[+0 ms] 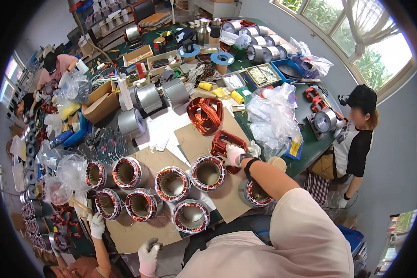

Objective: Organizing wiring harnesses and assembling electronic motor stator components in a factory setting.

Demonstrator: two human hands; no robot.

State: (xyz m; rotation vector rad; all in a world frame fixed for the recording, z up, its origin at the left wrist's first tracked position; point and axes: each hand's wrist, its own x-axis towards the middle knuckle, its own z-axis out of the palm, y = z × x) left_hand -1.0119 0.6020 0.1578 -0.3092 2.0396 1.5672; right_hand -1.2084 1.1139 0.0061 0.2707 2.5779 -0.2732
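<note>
My right hand, in a white and pink glove, grips the edge of a red-orange copper wire coil bundle on brown cardboard. A dark band circles that wrist. Just beyond lies a larger rounded copper coil bundle. My left hand, gloved too, hangs at the table's near edge, fingers loosely bent and apart, with nothing visible in it. Several stator cores with wound copper and white lacing stand upright between my hands and to the left. Another wound stator is partly hidden beneath my right forearm.
Bare metal stator cores lie beyond the cardboard. Clear plastic bags heap up at the right. One co-worker sits at the right; another co-worker's gloved hand holds a wooden stick at the left.
</note>
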